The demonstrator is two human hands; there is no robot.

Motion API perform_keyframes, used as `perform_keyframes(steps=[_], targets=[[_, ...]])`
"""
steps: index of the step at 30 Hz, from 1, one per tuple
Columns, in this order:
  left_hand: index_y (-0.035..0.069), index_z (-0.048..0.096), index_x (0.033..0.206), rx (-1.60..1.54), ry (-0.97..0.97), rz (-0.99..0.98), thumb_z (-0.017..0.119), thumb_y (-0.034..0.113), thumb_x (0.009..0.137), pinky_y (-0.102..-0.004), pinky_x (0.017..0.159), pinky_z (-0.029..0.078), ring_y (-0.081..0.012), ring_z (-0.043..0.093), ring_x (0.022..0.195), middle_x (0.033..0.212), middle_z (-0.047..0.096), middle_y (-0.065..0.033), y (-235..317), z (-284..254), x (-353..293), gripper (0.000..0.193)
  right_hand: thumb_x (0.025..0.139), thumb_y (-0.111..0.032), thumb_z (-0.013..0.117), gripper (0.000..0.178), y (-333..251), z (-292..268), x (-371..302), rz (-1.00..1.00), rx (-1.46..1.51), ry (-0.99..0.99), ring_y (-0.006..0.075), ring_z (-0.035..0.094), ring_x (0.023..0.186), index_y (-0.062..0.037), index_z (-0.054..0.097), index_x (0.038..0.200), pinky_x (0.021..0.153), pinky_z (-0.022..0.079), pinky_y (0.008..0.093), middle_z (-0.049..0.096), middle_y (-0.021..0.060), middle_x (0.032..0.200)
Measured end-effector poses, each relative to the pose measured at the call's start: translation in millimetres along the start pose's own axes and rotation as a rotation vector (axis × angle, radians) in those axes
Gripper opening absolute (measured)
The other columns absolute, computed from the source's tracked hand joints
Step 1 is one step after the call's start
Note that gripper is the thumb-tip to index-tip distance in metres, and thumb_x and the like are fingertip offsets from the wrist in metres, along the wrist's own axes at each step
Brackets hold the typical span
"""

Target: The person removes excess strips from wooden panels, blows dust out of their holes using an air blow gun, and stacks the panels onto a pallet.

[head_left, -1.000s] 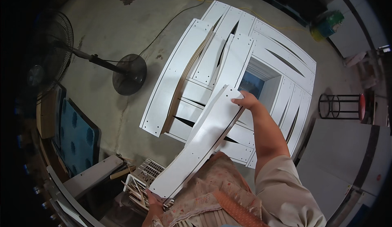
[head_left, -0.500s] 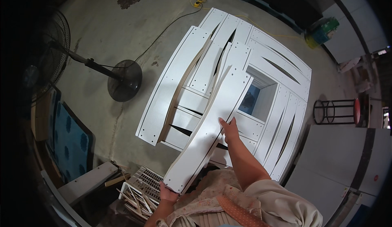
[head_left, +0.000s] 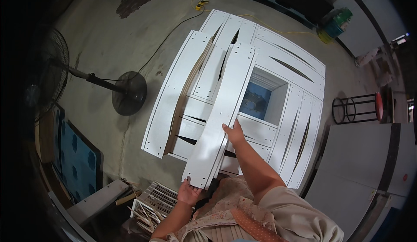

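Note:
A long white panel (head_left: 223,107) with small drilled holes and one curved side lies lengthwise away from me. My left hand (head_left: 189,193) is closed on its near end, with the thumb on top and the fingers at the end edge. Farther along, my right hand (head_left: 234,132) is closed over its right edge, thumb on the top face. Beneath it are broad layers of similar white panels (head_left: 299,68), crossing each other around a square opening. To the left stands a stack of white panels (head_left: 173,94) with brown curved edges.
A standing fan (head_left: 129,93) is on the floor at left. Near my left arm sits a white crate (head_left: 163,197) with wood strips. A red-topped stool (head_left: 357,107) stands at right, beside large grey panels (head_left: 347,155). A cable (head_left: 160,46) crosses the floor.
The held panel has moved away from me, its far end now level with the end of the panels under it. My left hand moved forward and slightly right with the near end.

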State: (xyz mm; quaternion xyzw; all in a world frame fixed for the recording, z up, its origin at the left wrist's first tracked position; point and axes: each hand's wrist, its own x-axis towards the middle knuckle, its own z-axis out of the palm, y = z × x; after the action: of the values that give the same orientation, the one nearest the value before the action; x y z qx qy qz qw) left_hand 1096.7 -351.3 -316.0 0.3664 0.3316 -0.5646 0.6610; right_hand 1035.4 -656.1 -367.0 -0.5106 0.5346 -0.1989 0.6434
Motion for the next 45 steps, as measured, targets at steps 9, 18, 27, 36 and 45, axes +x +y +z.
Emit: perform_keyframes(steps=[9, 18, 27, 36, 45], targets=[[0.012, 0.046, 0.121, -0.023, -0.002, 0.034, 0.049, 0.036, 0.088, -0.0451, 0.094, 0.038, -0.0258, 0.045, 0.115, 0.126, 0.045, -0.0054, -4, 10, 22, 0.040, 0.081, -0.010, 0.059, 0.052, 18, 1, -12, -0.117, -0.076, -0.011, 0.0240, 0.054, 0.103, 0.0012, 0.037, 0.127, 0.089, 0.041, 0.0320, 0.056, 0.0155, 0.112], [0.010, 0.042, 0.125, 0.265, 0.103, 0.017, 0.054, 0.038, 0.086, -0.0393, 0.088, 0.041, -0.0233, 0.046, 0.114, 0.125, 0.047, -0.0085, -1, -19, 16, 0.049, 0.082, -0.011, 0.058, 0.057, 20, 0, -14, -0.105, -0.107, -0.030, 0.0250, 0.052, 0.107, 0.0006, 0.031, 0.130, 0.091, 0.039, 0.0318, 0.053, 0.0172, 0.116], [0.003, 0.023, 0.139, 0.612, 0.424, 0.231, 0.058, 0.030, 0.085, -0.0352, 0.087, 0.041, -0.0211, 0.054, 0.103, 0.112, 0.056, -0.0118, -4, -119, -76, 0.070, 0.085, -0.038, 0.056, 0.059, 61, -13, -33, 0.301, -0.040, 0.102, 0.0235, 0.055, 0.088, -0.0070, 0.034, 0.130, 0.067, 0.046, 0.0380, 0.053, 0.0106, 0.111], [0.007, 0.052, 0.094, 0.173, 0.536, 0.436, 0.056, 0.026, 0.088, -0.0287, 0.062, 0.043, -0.0148, 0.055, 0.076, 0.087, 0.058, -0.0059, -207, -259, -218, 0.020, 0.079, -0.044, 0.057, 0.054, 187, -24, -143, -0.004, -1.445, -1.487, 0.0284, 0.052, 0.111, -0.0013, 0.059, 0.112, 0.094, 0.039, 0.0342, 0.056, 0.0186, 0.117], [0.001, 0.054, 0.110, -0.276, 0.594, 1.187, 0.055, 0.007, 0.087, -0.0251, 0.063, 0.048, -0.0151, 0.063, 0.079, 0.082, 0.062, -0.0051, -446, -202, -394, 0.024, 0.086, -0.010, 0.040, 0.020, 197, 129, -317, -0.544, -0.985, -1.389, 0.0188, 0.055, 0.054, 0.0003, 0.057, 0.082, 0.051, 0.045, 0.0310, 0.059, 0.0105, 0.063]])
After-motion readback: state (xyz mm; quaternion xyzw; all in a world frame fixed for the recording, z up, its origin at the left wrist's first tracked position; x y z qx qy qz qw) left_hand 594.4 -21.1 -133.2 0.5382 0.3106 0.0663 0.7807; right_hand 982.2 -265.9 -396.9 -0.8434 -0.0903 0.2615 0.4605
